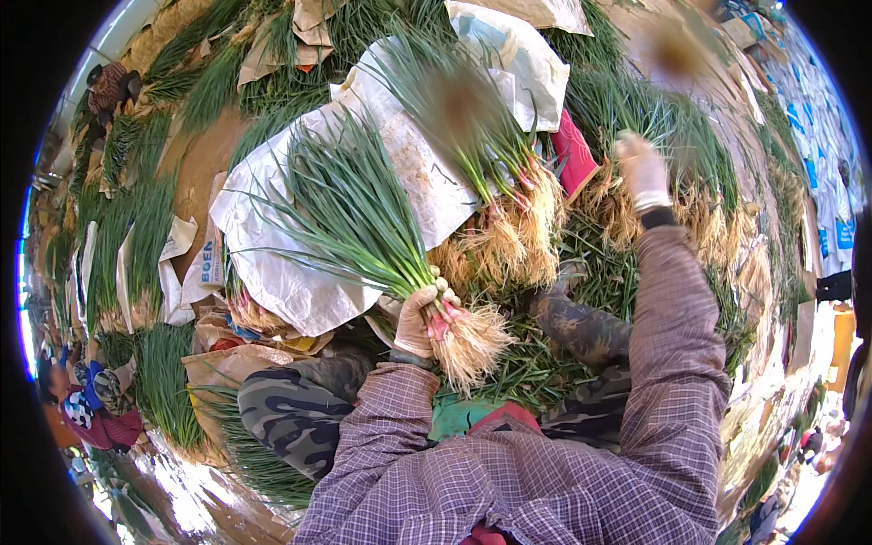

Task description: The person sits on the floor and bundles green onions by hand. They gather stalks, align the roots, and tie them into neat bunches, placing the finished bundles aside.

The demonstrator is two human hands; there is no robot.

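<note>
My left hand (415,325), in a pale glove, grips a bunch of spring onions (368,208) just above the roots. Their long green leaves fan up to the left over a white plastic sack (286,272), and the pale stringy roots point down right. My right hand (642,170), gloved too, is reached out to the right, close to a row of spring onions (688,170) with their roots towards me. Motion blurs its fingers, so whether it holds anything is unclear. Between the hands, more rooted bunches (521,228) lie partly on the sacks.
A pink sheet (575,158) pokes out beside the bunches. Loose green leaves (545,357) cover the ground between my camouflage-clad legs (293,412). Further spring onions (163,381) and sacks lie at left. Other people (99,402) are at the left rim. Dark smudges blur the upper view.
</note>
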